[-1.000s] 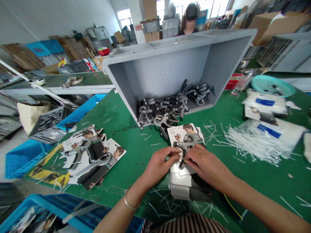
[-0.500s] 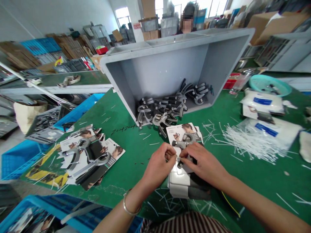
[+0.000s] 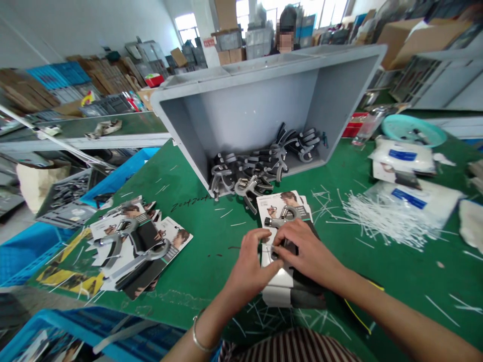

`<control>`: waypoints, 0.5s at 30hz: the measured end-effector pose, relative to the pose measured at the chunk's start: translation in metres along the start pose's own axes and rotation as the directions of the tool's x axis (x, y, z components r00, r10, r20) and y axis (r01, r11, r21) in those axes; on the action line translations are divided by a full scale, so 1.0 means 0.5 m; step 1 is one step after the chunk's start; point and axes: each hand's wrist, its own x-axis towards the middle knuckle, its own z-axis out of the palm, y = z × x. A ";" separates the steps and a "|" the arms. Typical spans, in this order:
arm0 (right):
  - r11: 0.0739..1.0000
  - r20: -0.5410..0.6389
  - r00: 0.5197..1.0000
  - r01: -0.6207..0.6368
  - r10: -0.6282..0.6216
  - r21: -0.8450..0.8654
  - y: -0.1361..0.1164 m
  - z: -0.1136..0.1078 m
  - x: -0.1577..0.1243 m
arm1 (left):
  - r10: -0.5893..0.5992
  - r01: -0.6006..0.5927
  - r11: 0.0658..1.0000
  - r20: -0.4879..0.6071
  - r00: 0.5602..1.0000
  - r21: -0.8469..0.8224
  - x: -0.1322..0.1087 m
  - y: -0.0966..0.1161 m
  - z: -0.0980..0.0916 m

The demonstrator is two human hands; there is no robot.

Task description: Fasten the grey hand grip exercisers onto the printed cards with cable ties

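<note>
A grey hand gripper (image 3: 281,219) lies on the top printed card (image 3: 282,202) of a card stack (image 3: 287,294) in front of me. My left hand (image 3: 252,266) is closed, its fingers pinched at the card's left edge by the gripper's handle. My right hand (image 3: 305,251) covers the lower handle and pinches there too, fingers closed on the gripper. What passes between the fingertips is too small to make out.
A tipped grey bin (image 3: 264,105) holds several hand grippers (image 3: 264,163) behind the stack. Finished cards with grippers (image 3: 132,246) lie at left. White plastic ties (image 3: 377,218) and white bags (image 3: 407,161) sit right. Blue crates (image 3: 33,246) stand left. Another person (image 3: 286,30) sits beyond the bin.
Both hands have slid down and closer together over the gripper's lower handle. The gripper now lies flatter on the card.
</note>
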 end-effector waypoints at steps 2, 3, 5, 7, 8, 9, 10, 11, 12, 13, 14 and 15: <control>0.998 0.000 1.000 0.009 -0.009 0.061 -0.003 0.011 0.008 | 0.086 -0.080 0.988 -0.042 0.995 0.129 -0.010 -0.016 0.018; 0.995 0.003 1.000 0.013 -0.014 0.096 -0.005 0.016 0.012 | 0.114 -0.102 0.981 -0.063 0.991 0.162 -0.012 -0.024 0.024; 0.987 0.015 1.000 0.018 -0.021 0.159 -0.009 0.023 0.021 | 0.141 -0.120 0.972 -0.093 0.986 0.204 -0.011 -0.038 0.028; 0.979 0.032 0.999 0.017 -0.024 0.203 -0.007 0.022 0.028 | 0.157 -0.129 0.960 -0.098 0.983 0.247 -0.007 -0.049 0.023; 0.975 0.044 0.999 0.018 -0.029 0.221 -0.002 0.017 0.028 | 0.161 -0.129 0.954 -0.100 0.982 0.271 -0.006 -0.052 0.018; 0.971 0.051 0.998 0.018 -0.031 0.240 0.006 0.008 0.023 | 0.164 -0.125 0.948 -0.111 0.980 0.293 -0.005 -0.055 0.011; 0.966 0.047 0.999 0.008 -0.021 0.258 0.019 -0.003 0.012 | 0.161 -0.118 0.945 -0.123 0.979 0.306 -0.005 -0.056 0.001; 0.963 0.020 1.000 -0.015 0.010 0.270 0.037 -0.017 -0.007 | 0.149 -0.105 0.947 -0.125 0.981 0.305 -0.006 -0.056 -0.012; 0.962 -0.027 0.998 -0.054 0.063 0.267 0.058 -0.031 -0.035 | 0.126 -0.090 0.953 -0.107 0.986 0.288 -0.006 -0.054 -0.027; 0.961 -0.094 0.984 -0.123 0.150 0.246 0.083 -0.044 -0.072 | 0.095 -0.072 0.964 -0.076 0.993 0.258 -0.006 -0.052 -0.044; 0.957 -0.200 0.947 -0.211 0.250 0.199 0.108 -0.054 -0.116 | 0.062 -0.050 0.974 -0.046 0.997 0.223 -0.004 -0.049 -0.061; 0.943 -0.268 0.904 -0.312 0.332 0.115 0.133 -0.059 -0.166 | 0.029 -0.022 0.981 -0.034 0.999 0.194 -0.001 -0.046 -0.077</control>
